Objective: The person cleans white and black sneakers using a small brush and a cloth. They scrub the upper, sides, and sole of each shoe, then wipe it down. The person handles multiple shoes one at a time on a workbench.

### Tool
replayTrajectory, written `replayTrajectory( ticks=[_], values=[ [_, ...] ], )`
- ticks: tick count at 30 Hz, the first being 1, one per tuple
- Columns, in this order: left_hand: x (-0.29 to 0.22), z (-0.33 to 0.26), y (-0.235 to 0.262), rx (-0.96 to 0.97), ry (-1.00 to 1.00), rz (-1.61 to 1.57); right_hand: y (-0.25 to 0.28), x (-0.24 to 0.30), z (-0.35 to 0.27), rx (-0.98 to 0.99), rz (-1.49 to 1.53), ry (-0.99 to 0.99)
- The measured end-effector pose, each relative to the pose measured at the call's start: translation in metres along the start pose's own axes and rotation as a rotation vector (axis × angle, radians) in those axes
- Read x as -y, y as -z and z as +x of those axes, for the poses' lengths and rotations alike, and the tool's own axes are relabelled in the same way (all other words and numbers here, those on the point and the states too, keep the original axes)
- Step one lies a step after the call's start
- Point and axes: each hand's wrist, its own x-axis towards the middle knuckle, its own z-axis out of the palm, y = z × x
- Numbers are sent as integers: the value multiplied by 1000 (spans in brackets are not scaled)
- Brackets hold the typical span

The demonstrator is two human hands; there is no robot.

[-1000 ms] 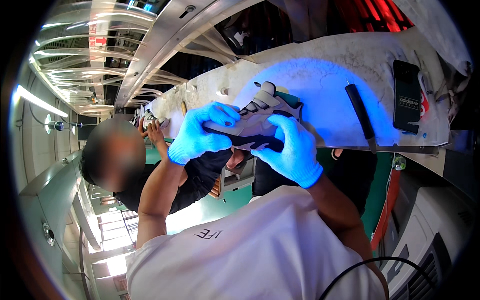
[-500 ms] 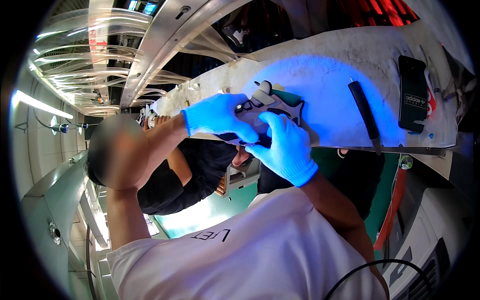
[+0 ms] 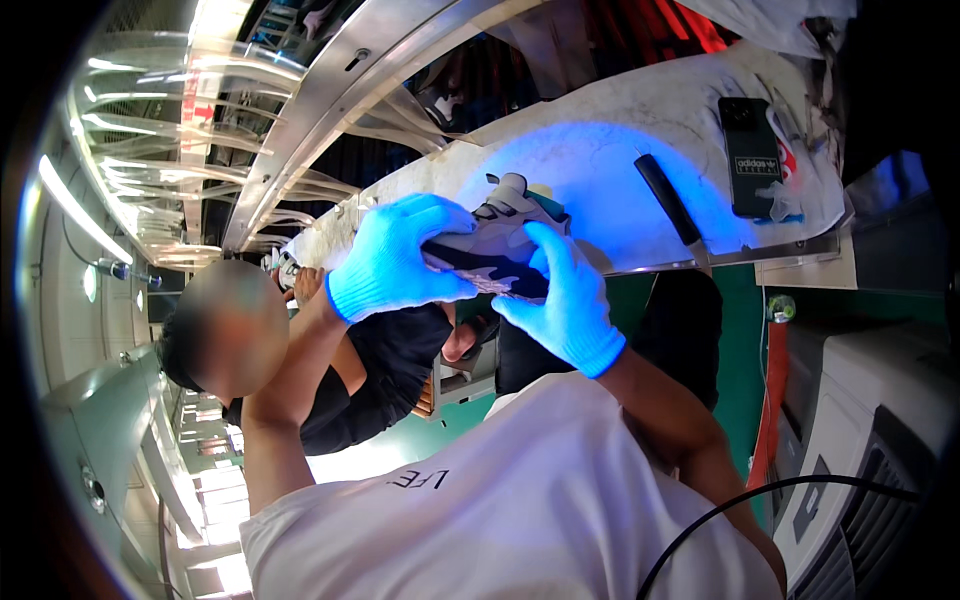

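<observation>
A grey and white shoe upper [image 3: 492, 238] with dark patches along its side is held between my two hands, at the front edge of the worktable. My left hand [image 3: 402, 256], in a knitted work glove tinted blue by the light, wraps one end with fingers on top and thumb below. On the other end, my right hand [image 3: 566, 300], gloved alike, grips with its thumb underneath and fingers on the side. A tongue and straps stick up on the upper's far side, with a greenish piece behind them. My gloves hide both ends.
On the pale worktable [image 3: 440, 165], lit by a round blue glow, lies a black-handled pen-like tool [image 3: 668, 196]. A dark phone [image 3: 750, 160] and crumpled clear plastic [image 3: 782, 200] are at its right. A co-worker [image 3: 235, 330] stands close on the left. A metal rail [image 3: 330, 90] runs above.
Both hands have lifted the shoe upper slightly toward me and tipped it, so more of its dark side and lower edge shows. The view has shifted, moving the table items leftward in the picture.
</observation>
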Motion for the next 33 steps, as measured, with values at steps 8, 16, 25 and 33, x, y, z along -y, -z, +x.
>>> replayTrajectory(
  ticks=[8,16,25,33],
  values=[
    [20,-2,-16,-86,-231,-7,-4,-11,-4,7,-88,-27],
    [29,-5,-20,-83,-189,-69,-2,-14,4,28,-80,-79],
    [44,15,-1,499,436,-280,-12,-18,15,131,-166,-60],
    [41,48,-31,655,537,-142,-20,-18,15,136,-197,-41]
  ],
)
